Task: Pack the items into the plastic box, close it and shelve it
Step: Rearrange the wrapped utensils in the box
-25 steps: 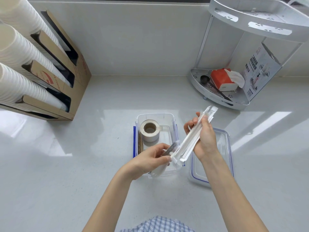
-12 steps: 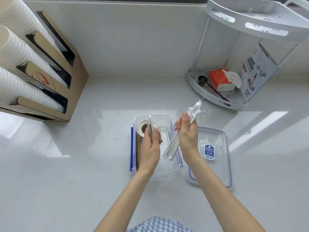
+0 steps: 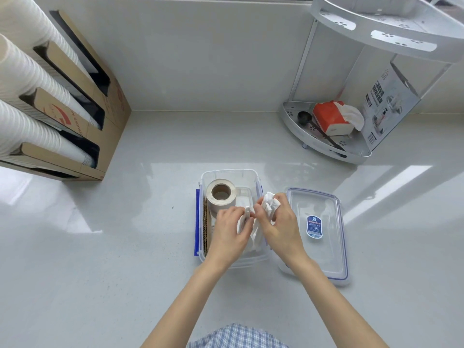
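Under both hands sits the clear rectangular plastic box (image 3: 227, 173), open so items drop straight in. Left hand (image 3: 232, 231) pinches a small white plastic strip (image 3: 247, 213); right hand (image 3: 278, 226) grips crumpled white wrappers (image 3: 268, 200), low over its right side. Beyond the left hand stands a grey tape roll (image 3: 221, 194). Right of the right hand, the blue-edged lid (image 3: 324, 237) waits on the pale surface (image 3: 125, 234), probably for closing.

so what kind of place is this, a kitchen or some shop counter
Probably a cafe or drinks-shop back counter: stacked paper cups in a cardboard dispenser, a corner rack holding a tissue pack, on a plain white worktop.
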{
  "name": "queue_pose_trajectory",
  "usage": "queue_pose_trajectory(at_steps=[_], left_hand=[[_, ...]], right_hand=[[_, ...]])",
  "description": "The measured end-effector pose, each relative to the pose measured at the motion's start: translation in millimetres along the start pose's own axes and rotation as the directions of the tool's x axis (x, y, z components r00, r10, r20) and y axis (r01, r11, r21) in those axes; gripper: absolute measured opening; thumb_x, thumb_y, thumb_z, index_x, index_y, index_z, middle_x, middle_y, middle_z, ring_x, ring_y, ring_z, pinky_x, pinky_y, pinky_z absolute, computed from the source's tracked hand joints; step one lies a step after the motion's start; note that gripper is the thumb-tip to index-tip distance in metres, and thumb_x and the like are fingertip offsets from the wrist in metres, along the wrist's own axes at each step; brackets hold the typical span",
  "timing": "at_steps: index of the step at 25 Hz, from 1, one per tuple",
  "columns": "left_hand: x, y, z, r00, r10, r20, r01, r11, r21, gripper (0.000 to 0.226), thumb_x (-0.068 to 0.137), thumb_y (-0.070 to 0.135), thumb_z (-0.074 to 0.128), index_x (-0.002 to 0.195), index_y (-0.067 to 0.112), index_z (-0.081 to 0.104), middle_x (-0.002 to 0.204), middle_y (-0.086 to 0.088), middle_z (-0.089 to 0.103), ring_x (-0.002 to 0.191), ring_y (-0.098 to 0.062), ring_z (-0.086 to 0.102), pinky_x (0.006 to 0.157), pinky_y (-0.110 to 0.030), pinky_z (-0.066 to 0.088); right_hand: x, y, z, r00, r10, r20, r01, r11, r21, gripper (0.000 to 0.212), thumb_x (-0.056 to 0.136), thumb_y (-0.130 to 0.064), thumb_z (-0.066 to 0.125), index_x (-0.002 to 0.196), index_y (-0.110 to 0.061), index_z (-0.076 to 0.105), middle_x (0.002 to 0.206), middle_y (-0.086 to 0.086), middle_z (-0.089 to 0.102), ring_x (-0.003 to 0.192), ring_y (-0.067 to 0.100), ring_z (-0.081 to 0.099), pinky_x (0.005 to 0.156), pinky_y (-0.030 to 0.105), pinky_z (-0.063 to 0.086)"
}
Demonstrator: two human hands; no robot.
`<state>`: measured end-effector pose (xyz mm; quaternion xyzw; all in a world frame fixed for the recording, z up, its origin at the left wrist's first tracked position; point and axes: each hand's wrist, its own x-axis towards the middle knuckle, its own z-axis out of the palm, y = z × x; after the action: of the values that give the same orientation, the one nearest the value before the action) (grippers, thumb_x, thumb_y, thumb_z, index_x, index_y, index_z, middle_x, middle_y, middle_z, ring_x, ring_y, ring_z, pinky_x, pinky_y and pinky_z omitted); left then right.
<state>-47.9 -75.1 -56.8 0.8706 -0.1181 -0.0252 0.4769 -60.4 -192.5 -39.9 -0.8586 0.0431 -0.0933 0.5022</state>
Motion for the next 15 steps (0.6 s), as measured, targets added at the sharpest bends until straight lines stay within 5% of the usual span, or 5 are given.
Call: queue_pose_trajectory(at_steps=[4,8,12,15], left_hand=[[-3,-7,-4,0.999,-0.009,0.031,0.007,0.998,0.065,0.017,0.089,0.023,0.050,0.081,0.010,0.057,0.071,0.011,0.042,0.073,-0.018,0.046,0.063,-0.020,0.033],[0,-6,-11,0.992,-0.003,0.126,-0.012,0.993,0.115,0.020,0.091,0.020,0.044,0.078,0.005,0.048,0.069,-0.013,0.059,0.073,-0.025,0.055,0.071,-0.033,0.042],[2,-9,-21,0.996,-0.022,0.091,0.013,0.995,0.098,0.016,0.091,0.017,0.045,0.080,0.006,0.050,0.070,-0.002,0.049,0.062,-0.009,0.046,0.063,-0.019,0.036],[3,-10,-26,0.998,-0.054,0.044,0.050,0.994,0.092,0.019,0.091,0.016,0.046,0.083,0.000,0.053,0.067,0.002,0.046,0.059,-0.006,0.042,0.060,-0.010,0.036]], right_hand=[[-2,4,-6,0.986,0.039,0.163,-0.017,0.991,-0.132,0.014,0.092,-0.020,0.049,0.083,-0.013,0.058,0.085,0.008,0.048,0.062,0.011,0.048,0.063,0.005,0.036],[9,-2,-11,0.971,0.112,0.211,-0.054,0.963,-0.264,0.017,0.093,-0.022,0.045,0.090,-0.009,0.057,0.086,0.005,0.048,0.072,0.022,0.052,0.072,0.023,0.041],[36,-21,-18,0.944,0.209,0.256,-0.095,0.913,-0.396,0.028,0.091,-0.020,0.044,0.079,0.002,0.055,0.077,0.022,0.063,0.077,0.038,0.064,0.076,0.042,0.053],[56,-35,-8,0.885,0.301,0.354,-0.082,0.851,-0.519,0.025,0.087,-0.013,0.041,0.062,-0.007,0.040,0.071,0.019,0.064,0.056,0.029,0.062,0.061,0.034,0.053]])
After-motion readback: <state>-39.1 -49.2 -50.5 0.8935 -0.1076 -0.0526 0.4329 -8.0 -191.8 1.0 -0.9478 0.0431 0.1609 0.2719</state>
